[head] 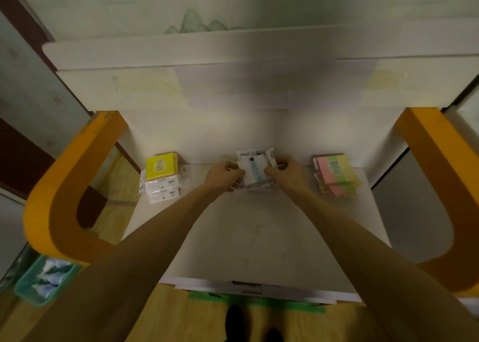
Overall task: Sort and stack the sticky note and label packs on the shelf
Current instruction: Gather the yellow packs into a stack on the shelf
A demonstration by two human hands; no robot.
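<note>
hands (252, 174) grip white pack (252, 172) | yellow pack (161, 166) "2207" | pastel pack (335, 169) "2209"

shelf board (259, 233): matt off-white laminate, faintly stained | side frames (67, 186): smooth orange painted finish | packs at 9 o'clock (162, 179): glossy plastic wrap | pastel note pack at 3 o'clock (335, 173): matt paper | floor (168, 315): wood-look planks | bin at 7 o'clock (39, 282): teal plastic
</note>
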